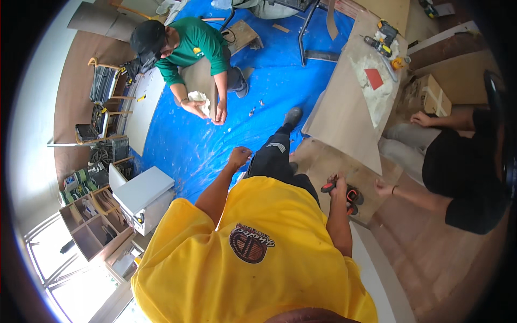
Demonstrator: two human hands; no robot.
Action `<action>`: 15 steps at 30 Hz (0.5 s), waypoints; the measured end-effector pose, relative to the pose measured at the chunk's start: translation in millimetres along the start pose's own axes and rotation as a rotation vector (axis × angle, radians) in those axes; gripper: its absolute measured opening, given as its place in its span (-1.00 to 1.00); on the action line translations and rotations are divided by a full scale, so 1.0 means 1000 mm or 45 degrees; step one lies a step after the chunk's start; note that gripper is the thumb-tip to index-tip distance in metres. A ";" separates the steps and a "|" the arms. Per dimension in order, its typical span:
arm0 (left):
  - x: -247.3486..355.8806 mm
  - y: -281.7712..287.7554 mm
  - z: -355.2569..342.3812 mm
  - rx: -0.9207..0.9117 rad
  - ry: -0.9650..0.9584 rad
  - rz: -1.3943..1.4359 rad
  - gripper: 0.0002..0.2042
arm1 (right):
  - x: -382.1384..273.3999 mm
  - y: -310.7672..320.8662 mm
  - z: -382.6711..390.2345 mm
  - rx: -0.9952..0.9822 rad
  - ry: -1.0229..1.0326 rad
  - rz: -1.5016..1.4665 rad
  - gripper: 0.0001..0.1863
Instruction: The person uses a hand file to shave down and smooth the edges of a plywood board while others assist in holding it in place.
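Note:
My left hand [239, 158] is beside my dark trouser leg [269, 155], above the blue sheet [231, 140]. Its fingers are curled in, and nothing shows in them. My right hand [339, 187] is closed around a hand tool with a red-and-black handle [327, 187]; its working end cannot be made out. Just right of that hand, another red-and-black tool [353, 195] sits near the wooden board [318, 161], partly hidden.
A co-worker in green [188, 46] holds a wooden panel [198, 74] with white crumpled material [199, 99]. Another person in black [458, 167] sits at right. A plywood bench [339, 107] bears a drill [377, 46] and red sheet [374, 79]. A white box [142, 188] stands left.

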State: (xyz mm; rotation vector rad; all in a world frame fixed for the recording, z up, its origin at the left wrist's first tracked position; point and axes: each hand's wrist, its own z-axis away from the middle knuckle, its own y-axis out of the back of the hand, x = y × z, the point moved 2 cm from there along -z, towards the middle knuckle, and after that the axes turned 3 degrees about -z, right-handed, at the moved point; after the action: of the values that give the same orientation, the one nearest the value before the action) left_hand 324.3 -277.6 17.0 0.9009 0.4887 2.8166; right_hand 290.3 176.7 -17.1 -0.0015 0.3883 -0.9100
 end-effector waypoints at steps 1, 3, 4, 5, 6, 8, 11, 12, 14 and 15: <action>0.014 0.003 -0.017 0.018 -0.084 -0.070 -0.74 | -0.001 -0.001 0.000 -0.053 -0.006 -0.013 -0.76; 0.035 0.010 -0.052 0.038 -0.323 -0.294 -0.71 | -0.002 -0.012 -0.008 0.083 -0.018 -0.057 -0.76; 0.043 0.013 -0.066 0.068 -0.300 -0.275 -0.70 | -0.003 -0.020 -0.011 0.156 -0.013 -0.083 -0.74; 0.062 0.010 -0.079 0.081 -0.285 -0.263 -0.70 | -0.005 -0.027 -0.012 0.240 0.001 -0.123 -0.71; 0.084 0.007 -0.087 0.088 -0.275 -0.257 -0.69 | -0.007 -0.033 -0.013 0.329 0.017 -0.171 -0.69; 0.123 0.002 -0.100 0.002 -0.172 -0.203 -0.72 | -0.012 -0.041 -0.023 0.400 -0.006 -0.326 -0.63; 0.140 -0.002 -0.137 -0.031 -0.260 -0.261 -0.74 | -0.021 -0.068 -0.034 0.390 0.021 -0.362 -0.60; 0.145 -0.005 -0.148 -0.058 -0.259 -0.255 -0.75 | -0.026 -0.072 -0.035 0.389 0.054 -0.345 -0.60; 0.178 -0.027 -0.168 -0.144 -0.225 -0.245 -0.75 | -0.033 -0.071 -0.049 0.415 0.032 -0.450 -0.63; 0.206 -0.036 -0.169 -0.201 -0.172 -0.248 -0.74 | -0.034 -0.065 -0.054 0.432 0.021 -0.505 -0.64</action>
State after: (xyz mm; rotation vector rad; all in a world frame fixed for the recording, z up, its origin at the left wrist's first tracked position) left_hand 59.8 -240.1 -13.8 0.9481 0.3121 2.5575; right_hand 203.9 171.0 -45.1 0.2480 0.2474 -1.3605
